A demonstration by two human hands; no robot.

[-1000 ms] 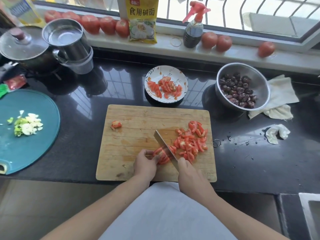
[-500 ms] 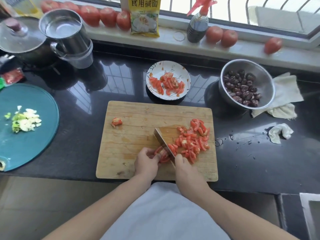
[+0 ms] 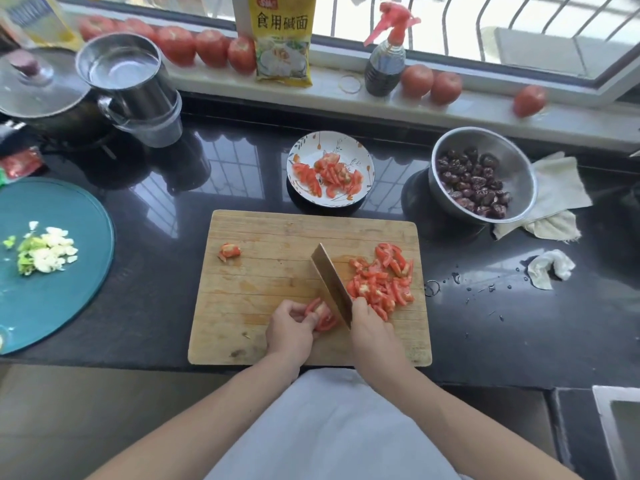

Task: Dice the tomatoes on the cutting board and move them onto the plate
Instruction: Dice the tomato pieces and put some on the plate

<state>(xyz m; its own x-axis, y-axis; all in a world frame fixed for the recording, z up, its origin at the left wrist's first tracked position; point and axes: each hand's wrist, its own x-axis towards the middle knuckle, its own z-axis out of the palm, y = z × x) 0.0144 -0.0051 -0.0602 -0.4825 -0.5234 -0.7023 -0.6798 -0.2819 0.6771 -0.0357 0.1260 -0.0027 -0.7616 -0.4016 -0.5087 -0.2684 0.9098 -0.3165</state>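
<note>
Head view, items as seen.

Cutting board [image 3: 263, 289]: wooden, rectangular, lying flat on the dark glossy table [image 3: 519, 323] near its front edge.

Left hand [image 3: 289, 330]: fingers curled over a tomato piece [image 3: 322, 315], pinning it to the board just left of the blade.

Right hand [image 3: 370, 327]: fingers wrapped round the handle of the knife [image 3: 330, 282]; the handle itself is hidden inside the grip. The broad blade runs up and to the left from the hand, set between the held piece and the diced heap.

Diced tomato pile [image 3: 382, 280]: loose red pieces on the right part of the board, just right of the blade.

Stray tomato chunk [image 3: 229, 251]: alone on the left part of the board, well apart from the rest.

Plate [image 3: 301, 154]: white with a leaf pattern, on the table just beyond the board's far edge, carrying a portion of cut tomato.

Steel bowl [image 3: 516, 157]: right of the plate, filled with dark dried fruit, resting against a pale cloth [image 3: 557, 188].

Teal round board [image 3: 69, 306]: far left, bearing chopped white and green vegetable.

Whole tomatoes [image 3: 207, 46]: ranged along the window sill, beside a yellow packet [image 3: 284, 36] and a spray bottle [image 3: 386, 60].
</note>
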